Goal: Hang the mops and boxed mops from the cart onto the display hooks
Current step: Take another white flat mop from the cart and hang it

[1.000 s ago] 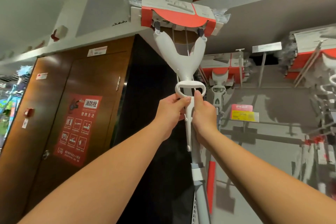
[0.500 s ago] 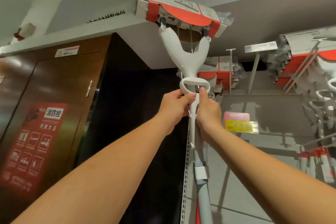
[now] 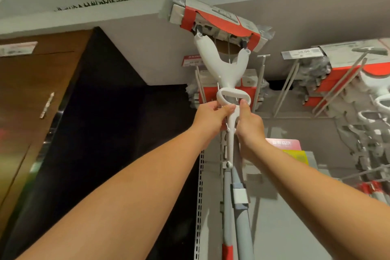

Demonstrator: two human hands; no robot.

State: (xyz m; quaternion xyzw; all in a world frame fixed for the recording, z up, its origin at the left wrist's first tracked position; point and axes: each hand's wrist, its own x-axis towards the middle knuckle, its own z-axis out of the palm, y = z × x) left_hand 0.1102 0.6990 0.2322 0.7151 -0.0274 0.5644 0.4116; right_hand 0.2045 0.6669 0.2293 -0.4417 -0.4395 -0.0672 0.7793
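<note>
Dim warm light, soft motion blur, wide-angle bending at edges.

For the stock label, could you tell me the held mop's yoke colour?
White, on the mop; clearest in the head view.

Boxed mops (image 3: 346, 74) hang on display hooks (image 3: 290, 88).

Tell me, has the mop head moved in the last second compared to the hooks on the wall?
Yes. The mop head has swung rightward, toward the display hooks and hung mops, held in the left hand and right hand.
</note>
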